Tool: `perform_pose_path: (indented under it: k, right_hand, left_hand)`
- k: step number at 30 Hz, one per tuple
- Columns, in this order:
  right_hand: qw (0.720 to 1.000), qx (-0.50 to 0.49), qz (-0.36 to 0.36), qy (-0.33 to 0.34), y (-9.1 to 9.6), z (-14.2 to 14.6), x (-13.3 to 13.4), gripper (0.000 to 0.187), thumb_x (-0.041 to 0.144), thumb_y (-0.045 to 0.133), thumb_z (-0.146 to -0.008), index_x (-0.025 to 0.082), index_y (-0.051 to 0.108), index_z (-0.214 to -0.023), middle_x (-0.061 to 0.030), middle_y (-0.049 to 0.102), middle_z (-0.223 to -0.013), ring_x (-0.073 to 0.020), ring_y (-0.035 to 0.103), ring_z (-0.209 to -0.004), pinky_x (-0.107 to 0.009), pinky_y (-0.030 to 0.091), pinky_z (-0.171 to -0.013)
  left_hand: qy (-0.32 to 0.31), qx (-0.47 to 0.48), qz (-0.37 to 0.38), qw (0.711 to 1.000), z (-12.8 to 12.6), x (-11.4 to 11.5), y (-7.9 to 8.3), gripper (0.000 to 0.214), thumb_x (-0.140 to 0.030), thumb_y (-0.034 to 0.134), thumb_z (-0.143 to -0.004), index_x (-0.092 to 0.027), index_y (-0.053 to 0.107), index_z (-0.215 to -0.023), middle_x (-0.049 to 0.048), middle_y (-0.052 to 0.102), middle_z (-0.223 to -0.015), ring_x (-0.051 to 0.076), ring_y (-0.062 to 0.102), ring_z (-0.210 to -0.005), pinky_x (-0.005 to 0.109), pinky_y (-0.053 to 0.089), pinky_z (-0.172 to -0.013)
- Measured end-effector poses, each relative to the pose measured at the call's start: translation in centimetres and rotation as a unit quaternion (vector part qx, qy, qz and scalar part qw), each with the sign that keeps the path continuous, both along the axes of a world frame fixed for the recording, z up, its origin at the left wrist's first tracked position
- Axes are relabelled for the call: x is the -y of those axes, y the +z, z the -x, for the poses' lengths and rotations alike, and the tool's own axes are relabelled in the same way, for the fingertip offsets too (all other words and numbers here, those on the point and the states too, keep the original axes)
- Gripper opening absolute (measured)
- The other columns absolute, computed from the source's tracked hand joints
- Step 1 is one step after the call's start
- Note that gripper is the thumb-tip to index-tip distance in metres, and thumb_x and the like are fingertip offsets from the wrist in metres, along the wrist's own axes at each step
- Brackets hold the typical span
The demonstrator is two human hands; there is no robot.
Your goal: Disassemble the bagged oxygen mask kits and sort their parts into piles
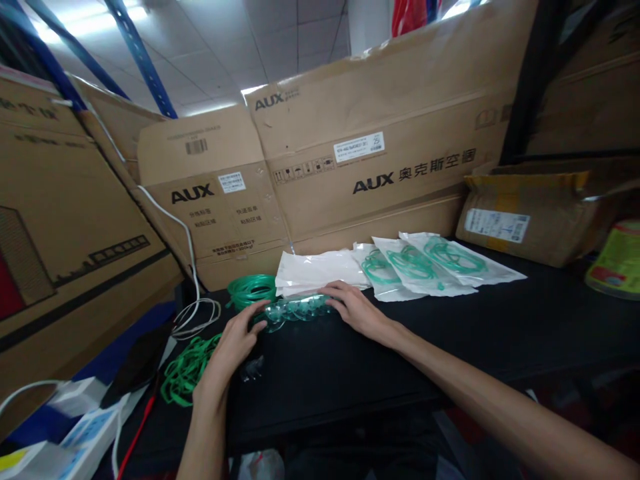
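A row of clear, green-tinted plastic cups (300,308), nested like face masks, lies on the black table between my hands; their exact kind is hard to make out. My left hand (240,337) has thumb and fingers around the row's left end. At the right end, the fingers of my right hand (353,308) press against the row. Just behind it are a coil of green tubing (251,289) and a stack of white pouches (320,270). Green elastic straps (187,370) lie in a tangle beside my left forearm, with small clear pieces (251,368) on its other side.
Several white pouches with coiled green tubing (410,263) lie at the back right. Tall cardboard panels (320,193) wall off the back. A taped carton (525,217) and a yellow-green tub (617,260) stand right. Cables, a dark phone-like slab (143,363) and white boxes crowd the left.
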State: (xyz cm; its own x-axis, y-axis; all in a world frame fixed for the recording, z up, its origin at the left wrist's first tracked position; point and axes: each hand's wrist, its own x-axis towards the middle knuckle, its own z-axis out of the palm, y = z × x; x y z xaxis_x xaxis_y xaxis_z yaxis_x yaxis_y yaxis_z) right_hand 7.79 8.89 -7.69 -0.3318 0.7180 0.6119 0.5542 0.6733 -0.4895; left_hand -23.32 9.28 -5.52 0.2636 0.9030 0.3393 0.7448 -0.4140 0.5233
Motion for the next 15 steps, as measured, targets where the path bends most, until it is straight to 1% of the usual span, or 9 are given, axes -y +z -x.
perform_pose_path:
  k: [2, 4, 7, 9, 12, 15]
  right_hand:
    - [1.0, 0.002, -0.008, -0.017, 0.0, 0.3, 0.0, 0.031, 0.012, 0.06, -0.095, 0.021, 0.072, -0.123, -0.0133, 0.069, -0.12, -0.0261, 0.066, -0.113, -0.043, 0.052, -0.101]
    - [0.999, 0.0, -0.017, -0.034, -0.1, 0.3, 0.1, 0.03, 0.013, 0.062, -0.095, 0.019, 0.072, -0.123, -0.0142, 0.067, -0.12, -0.0272, 0.065, -0.113, -0.045, 0.052, -0.101]
    - [0.998, -0.006, -0.033, -0.05, -0.1, 0.0, 0.6, 0.029, 0.016, 0.063, -0.096, 0.018, 0.071, -0.124, -0.0134, 0.068, -0.116, -0.0264, 0.065, -0.11, -0.044, 0.053, -0.099]
    - [0.997, -0.011, -0.048, -0.057, 0.1, -0.2, 1.2, 0.027, 0.019, 0.061, -0.098, 0.018, 0.072, -0.122, -0.0124, 0.068, -0.114, -0.0252, 0.065, -0.108, -0.043, 0.054, -0.098]
    - [0.995, -0.011, -0.076, -0.06, 0.6, -1.0, 2.7, 0.024, 0.021, 0.058, -0.099, 0.019, 0.072, -0.119, -0.0117, 0.068, -0.113, -0.0243, 0.065, -0.108, -0.042, 0.055, -0.097]
    - [0.992, -0.003, -0.109, -0.061, 1.3, -3.2, 4.4, 0.025, 0.018, 0.055, -0.1, 0.02, 0.071, -0.119, -0.0123, 0.067, -0.118, -0.0254, 0.062, -0.113, -0.046, 0.052, -0.101]
  left_hand:
    - [0.0, -0.022, -0.017, 1.0, 0.1, 0.0, 0.0, 0.048, -0.034, 0.053, -0.087, -0.02, 0.063, -0.132, 0.0102, 0.067, -0.136, 0.03, 0.058, -0.13, 0.048, 0.042, -0.113]
    - [-0.003, -0.03, -0.023, 0.999, 0.1, 0.1, 0.0, 0.048, -0.031, 0.051, -0.087, -0.019, 0.062, -0.133, 0.0102, 0.066, -0.136, 0.029, 0.06, -0.129, 0.048, 0.043, -0.112]
    - [-0.004, -0.034, -0.043, 0.999, 0.0, 0.1, 0.2, 0.049, -0.028, 0.05, -0.087, -0.018, 0.062, -0.133, 0.0103, 0.066, -0.136, 0.029, 0.06, -0.127, 0.047, 0.044, -0.111]
    - [0.011, -0.03, -0.084, 0.996, -0.1, 0.2, 0.5, 0.047, -0.027, 0.05, -0.088, -0.019, 0.062, -0.133, 0.0098, 0.067, -0.134, 0.028, 0.06, -0.127, 0.047, 0.044, -0.111]
    - [0.039, -0.008, -0.163, 0.986, -0.1, 0.7, 1.3, 0.039, -0.03, 0.05, -0.091, -0.019, 0.066, -0.125, 0.0092, 0.069, -0.127, 0.028, 0.064, -0.119, 0.045, 0.047, -0.107]
    - [0.062, 0.031, -0.224, 0.972, -0.9, 1.6, 2.1, 0.031, -0.035, 0.052, -0.094, -0.02, 0.07, -0.115, 0.0084, 0.071, -0.118, 0.027, 0.066, -0.112, 0.042, 0.049, -0.103]
